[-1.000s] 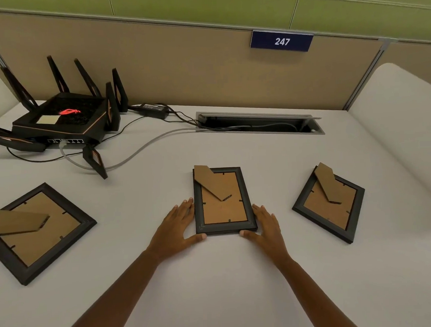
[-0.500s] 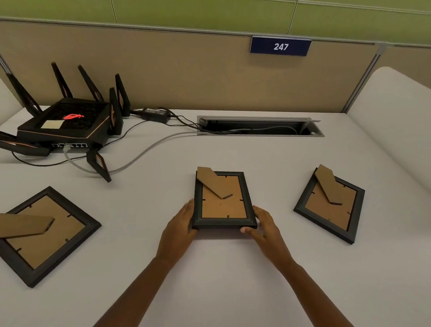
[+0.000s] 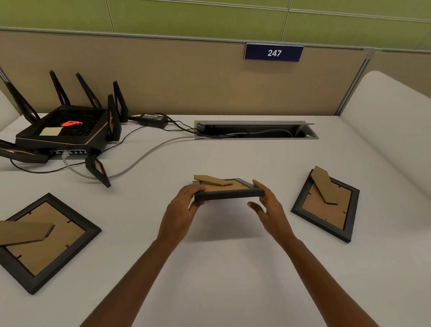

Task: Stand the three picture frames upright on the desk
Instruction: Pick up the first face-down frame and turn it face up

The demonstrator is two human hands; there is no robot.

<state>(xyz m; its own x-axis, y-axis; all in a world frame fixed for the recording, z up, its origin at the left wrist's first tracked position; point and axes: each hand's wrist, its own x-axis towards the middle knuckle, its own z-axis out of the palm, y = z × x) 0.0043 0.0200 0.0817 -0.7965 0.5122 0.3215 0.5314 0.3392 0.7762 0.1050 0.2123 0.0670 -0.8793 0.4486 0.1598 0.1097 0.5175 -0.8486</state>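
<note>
Between the hands: middle frame, lifted off the desk, back side up, near edge toward the person.
Left hand: closed on the frame's left edge, thumb on top.
Right hand: fingers spread along the right edge, touching it; how firm the hold is I cannot tell.
Handling: looks light and stiff; the front is probably glass, so fragile. Side rails seem the safest hold, clear of the cardboard stand.
Left of the hands: left frame, flat, face down.
Right of the hands: right frame, flat, face down.
Progress: none upright yet.
</note>
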